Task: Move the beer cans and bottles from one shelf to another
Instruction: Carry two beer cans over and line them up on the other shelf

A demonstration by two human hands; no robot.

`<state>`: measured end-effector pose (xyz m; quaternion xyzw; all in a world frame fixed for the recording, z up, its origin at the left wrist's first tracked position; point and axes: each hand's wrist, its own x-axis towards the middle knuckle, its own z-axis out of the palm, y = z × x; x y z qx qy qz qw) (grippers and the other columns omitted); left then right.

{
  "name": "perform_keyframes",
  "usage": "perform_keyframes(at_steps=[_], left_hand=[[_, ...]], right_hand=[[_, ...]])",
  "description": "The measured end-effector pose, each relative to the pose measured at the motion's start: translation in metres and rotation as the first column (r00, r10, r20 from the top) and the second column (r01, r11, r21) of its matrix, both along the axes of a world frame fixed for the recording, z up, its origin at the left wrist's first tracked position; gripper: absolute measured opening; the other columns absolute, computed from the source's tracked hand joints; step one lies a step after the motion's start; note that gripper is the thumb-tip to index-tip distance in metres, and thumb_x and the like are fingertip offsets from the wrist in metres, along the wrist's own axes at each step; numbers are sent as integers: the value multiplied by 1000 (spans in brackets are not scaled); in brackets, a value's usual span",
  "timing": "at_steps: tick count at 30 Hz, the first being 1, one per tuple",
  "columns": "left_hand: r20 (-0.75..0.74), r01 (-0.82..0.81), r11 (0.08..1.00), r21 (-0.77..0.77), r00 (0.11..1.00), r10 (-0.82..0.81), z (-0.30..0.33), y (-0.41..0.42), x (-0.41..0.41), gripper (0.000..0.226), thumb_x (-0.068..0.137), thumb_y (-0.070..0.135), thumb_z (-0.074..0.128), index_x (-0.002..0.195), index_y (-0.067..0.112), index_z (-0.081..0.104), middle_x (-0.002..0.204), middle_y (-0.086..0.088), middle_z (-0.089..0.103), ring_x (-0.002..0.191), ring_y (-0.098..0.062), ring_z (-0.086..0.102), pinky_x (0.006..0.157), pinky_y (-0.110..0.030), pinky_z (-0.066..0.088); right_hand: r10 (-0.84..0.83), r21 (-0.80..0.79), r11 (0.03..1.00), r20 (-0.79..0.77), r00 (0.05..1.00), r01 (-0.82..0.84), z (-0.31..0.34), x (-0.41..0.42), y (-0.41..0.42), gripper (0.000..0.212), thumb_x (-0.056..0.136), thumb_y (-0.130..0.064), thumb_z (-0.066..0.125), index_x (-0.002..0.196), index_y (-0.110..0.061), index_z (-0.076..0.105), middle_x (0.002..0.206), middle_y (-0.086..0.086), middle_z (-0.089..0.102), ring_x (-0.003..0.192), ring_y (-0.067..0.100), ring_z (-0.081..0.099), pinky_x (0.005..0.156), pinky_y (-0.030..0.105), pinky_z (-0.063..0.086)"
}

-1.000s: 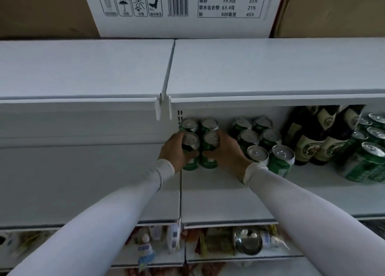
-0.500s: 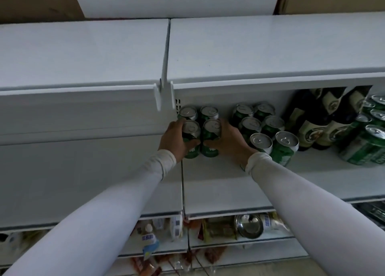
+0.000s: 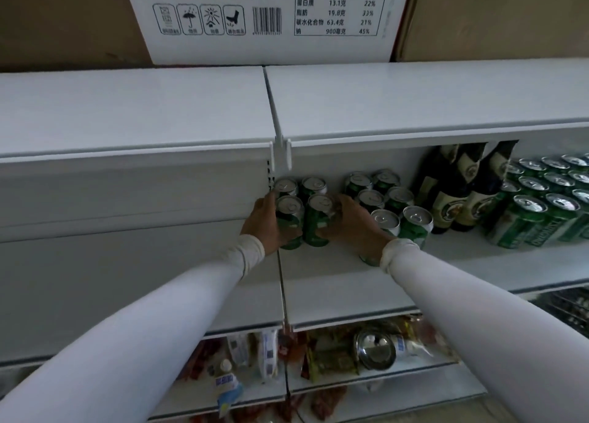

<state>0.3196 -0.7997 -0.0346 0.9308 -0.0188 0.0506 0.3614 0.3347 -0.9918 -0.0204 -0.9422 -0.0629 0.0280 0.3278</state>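
On the right-hand middle shelf (image 3: 334,282) stands a block of green beer cans. My left hand (image 3: 263,225) grips the front left can (image 3: 289,210) from its left side. My right hand (image 3: 352,223) grips the front right can (image 3: 318,213) from its right side. Two more cans (image 3: 301,185) stand right behind them. A second group of several green cans (image 3: 387,199) sits just right of my right hand. Dark beer bottles (image 3: 459,186) stand further right, then more green cans (image 3: 541,205).
The left-hand middle shelf (image 3: 121,282) is bare. A white carton (image 3: 264,17) rests on the top shelf (image 3: 414,97). Snack packets and a tin (image 3: 376,349) fill the shelf below. A vertical divider post (image 3: 280,154) separates the two shelf bays.
Both hands keep their hold on the two front cans in the same spot. Only the camera has tilted, first down and then back up.
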Motion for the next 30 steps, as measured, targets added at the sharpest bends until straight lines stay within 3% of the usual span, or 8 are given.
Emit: perform_keyframes(at_steps=[5, 9, 12, 15, 25, 30], left_hand=[[-88, 82, 985, 152, 994, -69, 36, 0, -58, 63, 80, 35, 74, 132, 13, 46, 129, -13, 51, 119, -27, 48, 92, -25, 39], [-60, 65, 970, 236, 997, -52, 68, -13, -113, 57, 80, 31, 74, 131, 13, 52, 131, -11, 54, 119, -27, 52, 96, -25, 41], [-49, 36, 948, 318, 999, -21, 84, -17, -154, 67, 78, 37, 75, 135, 13, 49, 137, -10, 51, 124, -26, 50, 102, -29, 40], [-55, 4, 933, 359, 998, 17, 98, -7, -193, 71, 79, 40, 74, 137, 11, 46, 140, -8, 49, 128, -23, 47, 105, -28, 35], [22, -238, 869, 434, 967, 253, 150, 112, -335, 71, 79, 41, 74, 137, 12, 45, 136, -7, 52, 126, -20, 48, 104, -26, 35], [90, -292, 829, 478, 954, 285, 193, 201, -394, 73, 81, 43, 71, 141, 15, 40, 140, -5, 47, 128, -21, 45, 106, -29, 36]], right_hand=[[154, -107, 983, 28, 988, -150, 36, -44, -14, 54, 80, -35, 77, 122, -9, 57, 117, 9, 63, 110, 29, 60, 82, 32, 46], [253, -155, 957, 47, 966, -244, 64, -85, -27, 42, 81, -39, 75, 117, -19, 63, 116, 6, 66, 98, 21, 60, 75, 27, 41], [311, -167, 940, 64, 948, -297, 83, -115, -32, 62, 76, -48, 77, 129, -20, 60, 125, 2, 66, 107, 19, 61, 90, 31, 50], [384, -208, 909, 80, 920, -361, 100, -145, -22, 73, 78, -50, 76, 138, -14, 53, 138, 5, 57, 122, 24, 56, 101, 33, 46], [629, -273, 772, 189, 754, -574, 166, -229, 111, 68, 81, -46, 76, 137, -14, 53, 135, 5, 59, 122, 19, 56, 105, 32, 44], [691, -311, 722, 282, 666, -617, 206, -272, 212, 68, 81, -44, 75, 138, -14, 52, 134, 4, 59, 119, 18, 57, 102, 32, 46]])
